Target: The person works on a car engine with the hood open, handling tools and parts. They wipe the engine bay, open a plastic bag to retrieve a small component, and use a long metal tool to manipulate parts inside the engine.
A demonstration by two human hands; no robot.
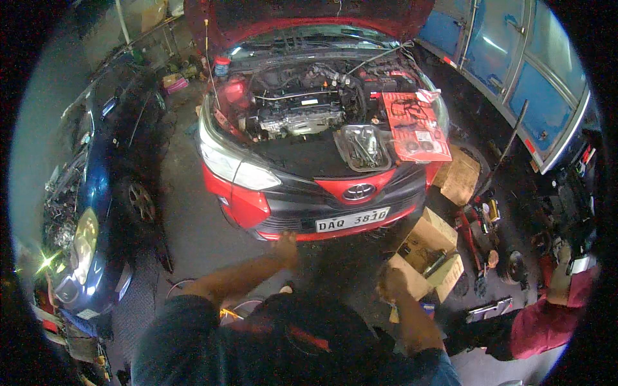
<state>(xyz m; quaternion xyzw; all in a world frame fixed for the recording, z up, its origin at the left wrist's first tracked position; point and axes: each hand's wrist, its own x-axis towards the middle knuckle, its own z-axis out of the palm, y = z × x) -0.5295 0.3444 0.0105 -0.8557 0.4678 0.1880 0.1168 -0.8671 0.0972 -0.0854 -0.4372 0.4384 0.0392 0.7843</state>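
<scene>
Fingers of the right hand (391, 283) are just beside, maybe touching, the left flap (409, 275) of the open cardboard box (440, 226); whether they grip it, I cannot tell. Handling this box seems the present step; moving it would call for a firm hold. Farther, the left hand (285, 249), its fingers also unclear, is near the lower bumper (290, 224) of the red car (331, 186).

Open cardboard box (412, 274) near red bumper (290, 224)
</scene>
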